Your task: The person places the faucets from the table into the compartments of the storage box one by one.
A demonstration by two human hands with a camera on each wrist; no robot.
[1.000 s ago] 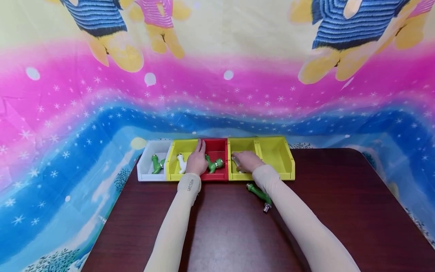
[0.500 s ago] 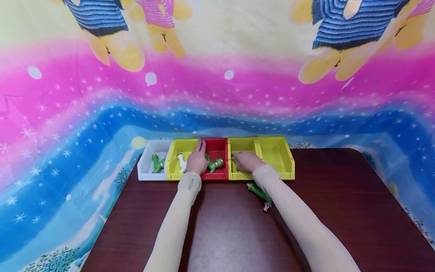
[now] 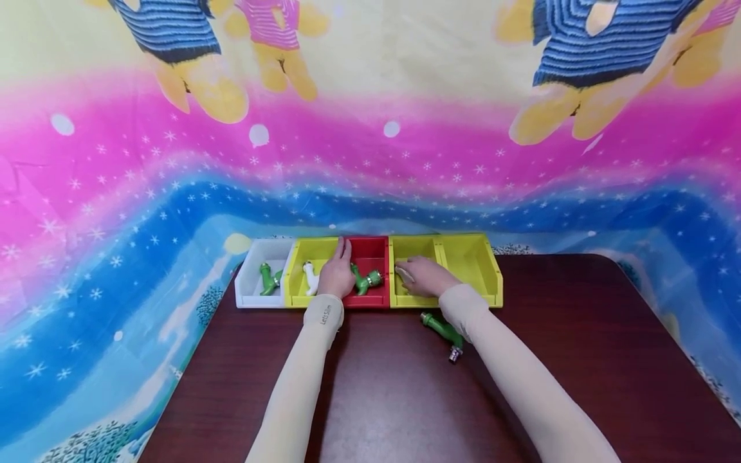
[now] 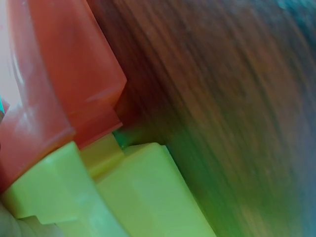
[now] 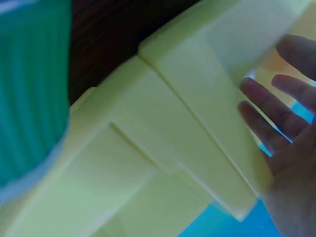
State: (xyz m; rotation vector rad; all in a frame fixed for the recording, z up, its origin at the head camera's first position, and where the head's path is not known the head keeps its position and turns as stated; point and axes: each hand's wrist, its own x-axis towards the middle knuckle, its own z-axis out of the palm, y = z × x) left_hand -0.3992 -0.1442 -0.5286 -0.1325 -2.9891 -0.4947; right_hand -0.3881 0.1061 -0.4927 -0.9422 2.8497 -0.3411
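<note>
My left hand [image 3: 337, 278] rests on the divider between a yellow bin [image 3: 327, 246] and the red bin [image 3: 370, 247], fingers straight toward the back. Beside it lie a white tap [image 3: 311, 280] in the yellow bin and a green tap [image 3: 367, 281] in the red one. My right hand [image 3: 427, 276] reaches into the fourth bin, a yellow one [image 3: 412, 244]. Its fingers [image 5: 269, 106] look slightly spread in the right wrist view. A pale strip shows by its fingertips in the head view; I cannot tell what it is. Another green tap [image 3: 442, 329] lies near the right wrist.
The bins stand in a row at the back of the dark wooden table [image 3: 393, 399]. A white bin [image 3: 246, 283] at the left end holds a green tap [image 3: 269, 280]. Another yellow bin [image 3: 471, 270] ends the row. A patterned cloth [image 3: 370, 161] hangs behind.
My right hand and forearm have shifted slightly to the right within the fourth bin. The left hand keeps its place, and the taps in view lie as before.
</note>
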